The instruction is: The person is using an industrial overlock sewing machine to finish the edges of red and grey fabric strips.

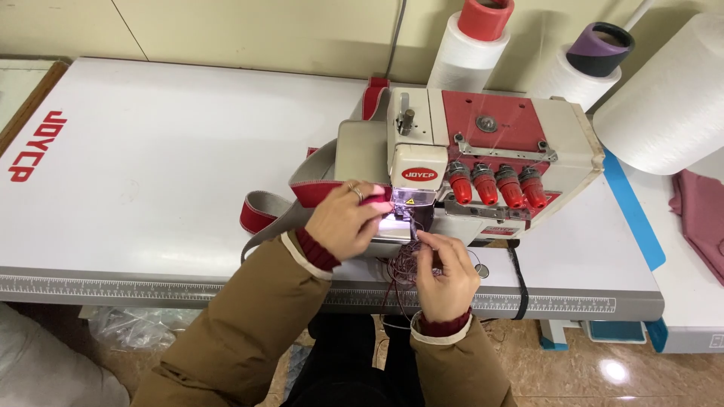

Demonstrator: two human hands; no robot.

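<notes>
Dark red thread strands (407, 265), a loose tangle, hang at the near edge of the white table (151, 188), directly below the lit needle area of the cream-and-red overlock sewing machine (483, 158). Right hand (446, 277): fingers curled and pinched on the thread strands just in front of the machine's presser foot. Left hand (347, 220): fingers bent, pressing a red-and-grey fabric band (275, 205) against the machine's left side; a ring shows on one finger. Both forearms wear tan jacket sleeves with dark red knit cuffs. A printed ruler strip (113, 286) runs along the table's grey front edge; below it lie a tan tiled floor (603, 369) and a crumpled clear plastic bag (128, 324). Four red tension knobs (494, 185) stand in a row on the machine's front. Farther back, three large white thread cones (467, 45) stand against a cream wall. At the right, a folded pink cloth (701, 211) rests on an adjoining surface, beside a blue strip (633, 211).
</notes>
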